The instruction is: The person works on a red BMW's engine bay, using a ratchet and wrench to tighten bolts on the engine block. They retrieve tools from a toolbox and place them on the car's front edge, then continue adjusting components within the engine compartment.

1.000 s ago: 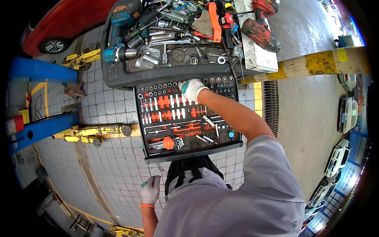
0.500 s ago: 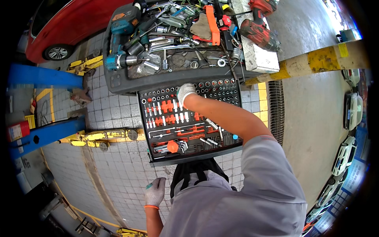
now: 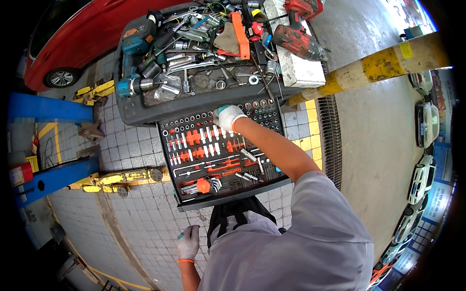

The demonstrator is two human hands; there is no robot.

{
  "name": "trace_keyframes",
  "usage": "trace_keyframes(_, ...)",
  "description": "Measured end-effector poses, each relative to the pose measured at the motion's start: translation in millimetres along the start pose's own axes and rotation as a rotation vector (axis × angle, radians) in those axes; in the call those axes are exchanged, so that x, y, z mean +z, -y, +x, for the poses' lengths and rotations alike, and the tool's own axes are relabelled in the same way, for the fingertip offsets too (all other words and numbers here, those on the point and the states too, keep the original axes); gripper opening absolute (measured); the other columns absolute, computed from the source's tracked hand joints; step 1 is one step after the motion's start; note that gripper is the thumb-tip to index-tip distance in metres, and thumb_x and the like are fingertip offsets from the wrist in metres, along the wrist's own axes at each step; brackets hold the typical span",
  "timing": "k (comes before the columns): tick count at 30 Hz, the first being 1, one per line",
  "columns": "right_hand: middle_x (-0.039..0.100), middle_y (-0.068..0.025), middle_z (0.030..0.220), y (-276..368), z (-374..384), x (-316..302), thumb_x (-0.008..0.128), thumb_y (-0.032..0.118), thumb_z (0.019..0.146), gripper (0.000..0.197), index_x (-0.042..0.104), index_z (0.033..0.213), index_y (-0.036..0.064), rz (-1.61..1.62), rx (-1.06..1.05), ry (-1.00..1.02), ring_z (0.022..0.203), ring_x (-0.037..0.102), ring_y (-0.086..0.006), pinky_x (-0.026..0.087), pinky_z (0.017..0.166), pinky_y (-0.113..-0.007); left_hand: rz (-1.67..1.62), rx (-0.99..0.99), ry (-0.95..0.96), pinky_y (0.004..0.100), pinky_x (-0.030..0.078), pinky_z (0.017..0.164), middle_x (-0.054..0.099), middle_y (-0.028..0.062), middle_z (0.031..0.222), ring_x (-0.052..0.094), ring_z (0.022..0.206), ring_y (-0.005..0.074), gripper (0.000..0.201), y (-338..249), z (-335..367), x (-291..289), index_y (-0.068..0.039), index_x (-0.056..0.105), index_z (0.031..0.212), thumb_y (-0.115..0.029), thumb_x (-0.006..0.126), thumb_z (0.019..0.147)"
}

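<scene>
A tool drawer (image 3: 228, 200) stands pulled out in front of me, its black insert filled with rows of sockets, orange holders and bit tools. My right hand (image 3: 229, 118), in a white knit glove with teal fingertips, is over the upper socket rows (image 3: 196, 118). Its fingers are bent together, and the glove covers whatever may be between them. Lower in the drawer lie an orange-held hex key set (image 3: 203, 185) and a loose silver socket (image 3: 248, 154). My left hand (image 3: 188, 242), gloved likewise, hangs low beside my body, loosely bent and apart from everything, with no object visible in it.
Above the drawer, the cart top (image 3: 138, 112) carries wrenches, loose sockets, a teal cordless drill (image 3: 133, 86) and a red impact wrench (image 3: 297, 42). Blue lift arms (image 3: 53, 106) reach in at left. A striped yellow post (image 3: 376, 68) and a floor grate (image 3: 331, 145) are at right.
The view has shifted, so the cart and drawer sit further left and slightly lower. My right hand has moved a little to the right along the socket rows. My left hand stays low.
</scene>
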State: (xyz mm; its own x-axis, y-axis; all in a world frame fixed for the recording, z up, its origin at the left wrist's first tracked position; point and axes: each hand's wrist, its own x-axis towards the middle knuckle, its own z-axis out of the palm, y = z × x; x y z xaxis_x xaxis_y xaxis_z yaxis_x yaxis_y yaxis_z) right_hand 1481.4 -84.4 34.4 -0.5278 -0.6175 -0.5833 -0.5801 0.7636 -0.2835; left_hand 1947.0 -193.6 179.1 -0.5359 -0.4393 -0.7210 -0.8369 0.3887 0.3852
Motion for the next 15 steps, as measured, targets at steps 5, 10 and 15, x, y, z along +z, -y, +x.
trace_keyframes(5, 0.074, -0.0122, 0.124, 4, 10, -3, 0.064, 0.024, 0.089, 0.031, 0.080, 0.115, 0.0154, 0.046, 0.059, -0.007, 0.110, 0.073, -0.0343, 0.060, 0.094, -0.046, 0.066, 0.039, 0.000, 0.0481, 0.056, 0.082, 0.075, 0.0208, 0.104, 0.072, 0.097, 0.0410, 0.034, -3, -4, -1, -0.008, 0.076, 0.109, -0.036, 0.058, 0.103)
trace_keyframes(10, 0.074, -0.0114, 0.126, 9, 29, 10, 0.070, 0.037, 0.092, 0.037, 0.077, 0.121, 0.0149, 0.127, 0.236, 0.027, 0.116, 0.070, -0.0367, 0.056, 0.101, -0.047, -0.045, -0.066, -0.020, 0.0447, 0.056, 0.073, 0.074, 0.0179, 0.087, 0.073, 0.080, 0.0358, 0.036, -7, -11, 2, -0.006, 0.075, 0.115, -0.035, 0.056, 0.103)
trace_keyframes(15, 0.075, -0.0173, 0.115, 9, -36, 37, 0.064, 0.042, 0.096, 0.042, 0.071, 0.123, 0.0110, 0.522, 0.135, -0.331, 0.109, 0.071, -0.0390, 0.055, 0.095, -0.046, -0.292, -0.225, 0.008, 0.0309, 0.044, 0.052, 0.056, 0.0015, 0.063, 0.054, 0.054, 0.0111, 0.041, 14, -35, 16, -0.003, 0.074, 0.116, -0.037, 0.052, 0.106)
